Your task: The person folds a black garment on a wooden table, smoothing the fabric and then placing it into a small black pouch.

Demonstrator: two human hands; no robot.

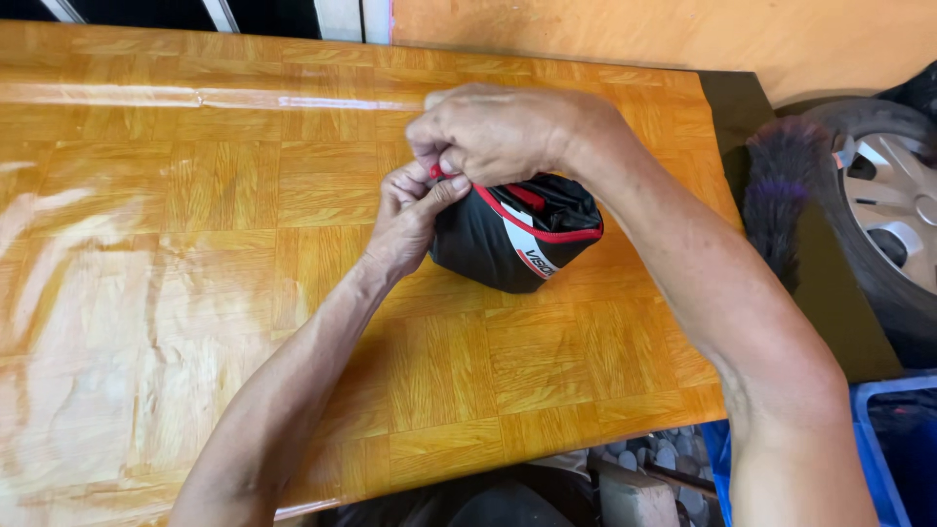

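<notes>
left hand [408, 217] pinches the pouch's [517, 234] rim; right hand [493, 132] is clamped on a red tab [436, 172] at its top. the black pouch sits mid-table [195, 293], soft, light, likely slippery fabric; best held by the rim. beyond, a brush [781, 185] and wheel [888, 205].

We are losing the top edge of the black pouch [517, 234] under the right hand [493, 132], and the small red piece [436, 172] pinched there is showing only a sliver. The left hand [410, 220] is covering the pouch's near corner. The wheel [893, 210] and blue crate [893, 439] are running off the right edge.
</notes>
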